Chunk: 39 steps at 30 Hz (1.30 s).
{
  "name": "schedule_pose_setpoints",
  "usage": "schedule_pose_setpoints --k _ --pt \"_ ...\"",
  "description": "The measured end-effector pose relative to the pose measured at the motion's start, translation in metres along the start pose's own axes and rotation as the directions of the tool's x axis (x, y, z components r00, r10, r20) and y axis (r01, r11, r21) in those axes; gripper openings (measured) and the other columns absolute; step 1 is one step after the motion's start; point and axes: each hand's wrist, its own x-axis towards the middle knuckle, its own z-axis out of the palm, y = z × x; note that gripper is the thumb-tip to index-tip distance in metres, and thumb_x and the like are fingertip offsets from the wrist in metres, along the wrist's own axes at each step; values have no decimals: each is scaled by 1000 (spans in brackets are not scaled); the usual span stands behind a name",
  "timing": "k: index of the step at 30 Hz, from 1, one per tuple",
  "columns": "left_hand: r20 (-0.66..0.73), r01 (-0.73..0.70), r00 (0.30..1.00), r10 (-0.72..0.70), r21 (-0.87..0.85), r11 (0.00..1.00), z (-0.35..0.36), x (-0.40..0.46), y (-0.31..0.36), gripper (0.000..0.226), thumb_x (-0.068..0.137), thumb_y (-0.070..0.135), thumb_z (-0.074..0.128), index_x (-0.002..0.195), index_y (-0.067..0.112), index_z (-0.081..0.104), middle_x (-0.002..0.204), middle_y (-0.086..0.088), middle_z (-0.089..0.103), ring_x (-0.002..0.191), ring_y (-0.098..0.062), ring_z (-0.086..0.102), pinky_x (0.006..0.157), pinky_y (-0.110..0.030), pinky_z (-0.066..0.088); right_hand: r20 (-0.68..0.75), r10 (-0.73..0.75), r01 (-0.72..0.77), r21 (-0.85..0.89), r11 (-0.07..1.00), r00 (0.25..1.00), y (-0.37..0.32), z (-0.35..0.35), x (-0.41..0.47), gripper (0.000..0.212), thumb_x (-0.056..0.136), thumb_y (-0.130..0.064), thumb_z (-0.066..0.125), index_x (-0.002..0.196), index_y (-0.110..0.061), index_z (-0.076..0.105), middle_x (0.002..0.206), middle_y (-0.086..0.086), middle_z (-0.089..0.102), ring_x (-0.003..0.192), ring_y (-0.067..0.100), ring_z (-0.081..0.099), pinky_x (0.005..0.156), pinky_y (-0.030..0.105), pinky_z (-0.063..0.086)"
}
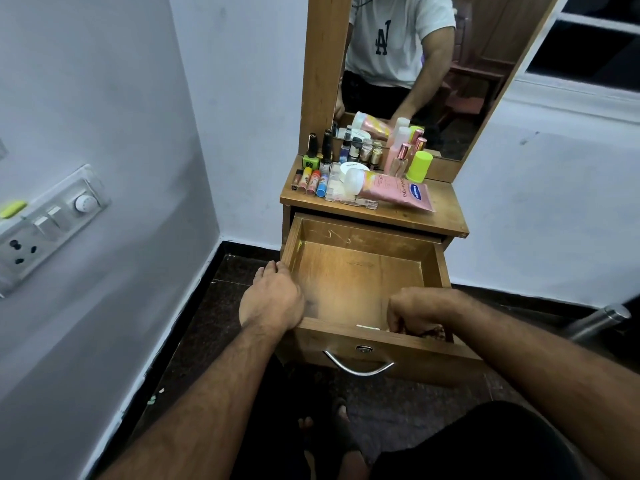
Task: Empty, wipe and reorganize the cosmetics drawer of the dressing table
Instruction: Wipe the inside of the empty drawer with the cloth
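A wooden dressing table [446, 216] stands in the corner between pale walls, its tall mirror [415, 74] reflecting a person in a white T-shirt; below the counter the drawer [353, 271] is pulled out over the dark floor, its inside bare wood except at the near right corner; the left hand [272, 299] grips the drawer's left front corner, fingers curled over the side wall; the right hand [415, 313] reaches down into the near right corner, fingers curled on something dark and patterned that I cannot make out; a curved metal handle [358, 365] sits on the drawer front below a small lock; on the counter lie a pink tube [394, 192], a lime-capped bottle [419, 167], a clear case [341, 192], nail-polish bottles [318, 152] and a row of lip balms [310, 181].
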Motion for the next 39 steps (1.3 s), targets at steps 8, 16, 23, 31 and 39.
schedule_pose_setpoints --k 8,16,23,31,39 --pt "-6 -5 1000 5 37 999 3 2 0 57 102 28 29 154 8 22 162 -9 20 148 -25 22 115 -42 28 -106 107 -84 206 975 989 15 -39 -1 36 89 -1 56 107 -30 69 115 -7 61 104 14 56 85 31 54" --pt "-19 -3 1000 4 55 999 6 4 -1 58 102 32 29 155 10 20 162 -7 20 148 -25 22 115 -43 29 -326 179 -109 220 969 928 -1 -11 34 36 91 -10 56 120 -31 61 124 -1 60 105 19 58 81 31 54" --pt "-16 7 1000 -6 66 998 5 3 0 58 102 31 27 156 11 18 163 -7 18 148 -24 21 116 -42 27 -196 155 -136 107 985 968 6 0 9 23 93 -8 56 110 -22 63 109 1 58 96 18 54 76 28 43" --pt "-18 12 1000 -11 69 998 2 -1 2 55 100 31 31 151 10 29 159 -8 28 143 -27 31 109 -45 35 -101 66 -55 113 992 993 1 19 2 16 93 -14 58 84 -25 65 105 0 67 95 19 62 85 35 53" --pt "-8 18 1000 -17 58 998 1 -1 3 55 100 30 29 151 9 30 158 -8 29 143 -26 32 109 -46 37 -177 115 -36 397 917 977 -1 -3 3 32 92 -3 53 112 -23 69 123 -2 62 106 14 59 84 28 53"
